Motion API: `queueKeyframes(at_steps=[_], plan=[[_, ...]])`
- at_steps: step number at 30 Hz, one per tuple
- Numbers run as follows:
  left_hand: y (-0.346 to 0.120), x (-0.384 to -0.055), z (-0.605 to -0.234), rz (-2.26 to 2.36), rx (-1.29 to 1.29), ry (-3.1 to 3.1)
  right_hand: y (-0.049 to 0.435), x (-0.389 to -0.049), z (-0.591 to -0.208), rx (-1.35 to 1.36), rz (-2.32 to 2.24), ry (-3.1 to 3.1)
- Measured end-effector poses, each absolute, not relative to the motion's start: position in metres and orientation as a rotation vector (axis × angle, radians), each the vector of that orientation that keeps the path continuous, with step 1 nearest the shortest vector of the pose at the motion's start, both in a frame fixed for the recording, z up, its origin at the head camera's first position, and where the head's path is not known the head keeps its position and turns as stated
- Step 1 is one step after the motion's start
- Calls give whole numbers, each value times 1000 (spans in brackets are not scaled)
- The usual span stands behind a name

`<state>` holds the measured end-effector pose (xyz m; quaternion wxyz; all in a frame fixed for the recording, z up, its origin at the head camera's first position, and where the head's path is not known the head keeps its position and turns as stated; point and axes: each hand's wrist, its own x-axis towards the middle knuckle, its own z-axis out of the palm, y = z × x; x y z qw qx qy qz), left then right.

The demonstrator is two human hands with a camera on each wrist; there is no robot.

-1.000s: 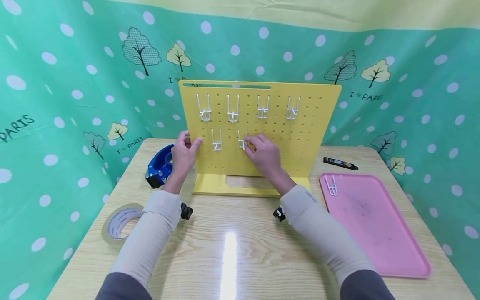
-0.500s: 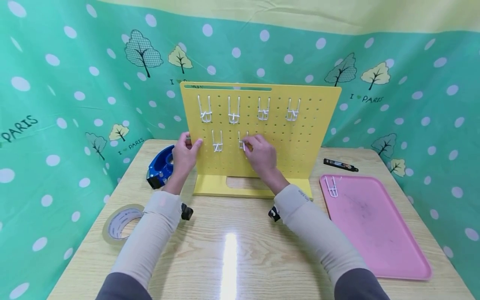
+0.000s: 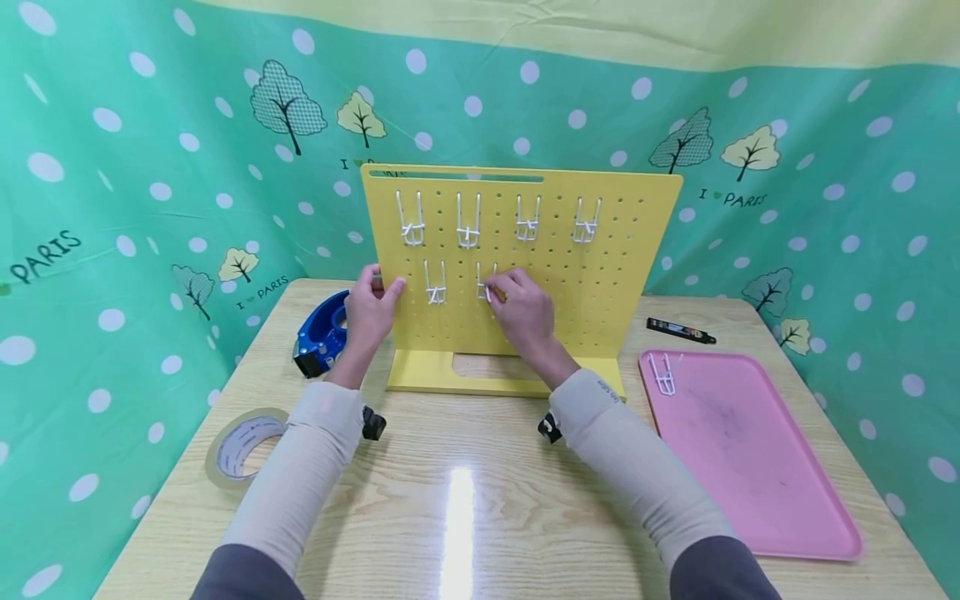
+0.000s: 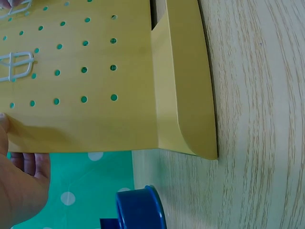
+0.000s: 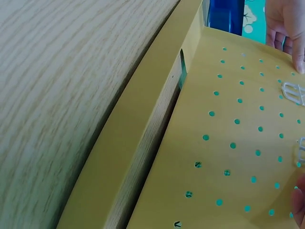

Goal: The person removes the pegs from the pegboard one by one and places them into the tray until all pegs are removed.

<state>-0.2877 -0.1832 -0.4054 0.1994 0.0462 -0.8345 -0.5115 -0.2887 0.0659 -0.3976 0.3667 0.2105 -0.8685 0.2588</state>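
A yellow pegboard (image 3: 600, 287) stands upright on its base at the middle of the table. My left hand (image 3: 370, 310) grips its left edge, thumb in front and fingers behind, as the left wrist view also shows. With thumb and fingertips, my right hand (image 3: 527, 312) pinches a white wire hook (image 3: 481, 279) in the lower row; the fingers hide part of it. Left of that hangs another wire hook (image 3: 435, 287). Several more white hooks, among them one at the upper left (image 3: 411, 225), line the upper row.
On the right lies a pink tray (image 3: 757, 483) with white wire hooks (image 3: 663, 375) in its far left corner. Behind it is a black tube-like pen (image 3: 681, 330). A blue tape dispenser (image 3: 318, 337) and a tape roll (image 3: 223, 454) lie on the left. A dotted curtain (image 3: 472, 75) hangs behind.
My right hand has shifted slightly left at the lower-row hook, its fingertips still pinching it. My left hand keeps its grip on the pegboard's edge.
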Motion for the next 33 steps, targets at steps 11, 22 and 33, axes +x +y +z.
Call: queueKeyframes(at_steps=[11, 22, 33], plan=[[-183, -288, -407, -1415, 129, -2335, 68, -285, -395, 580, 638, -2169], [-182, -287, -406, -1401, 130, -2338, 79, -276, -389, 608, 687, -2151], [-182, -289, -406, -1384, 137, -2333, 118, -259, -384, 556, 748, -2307]])
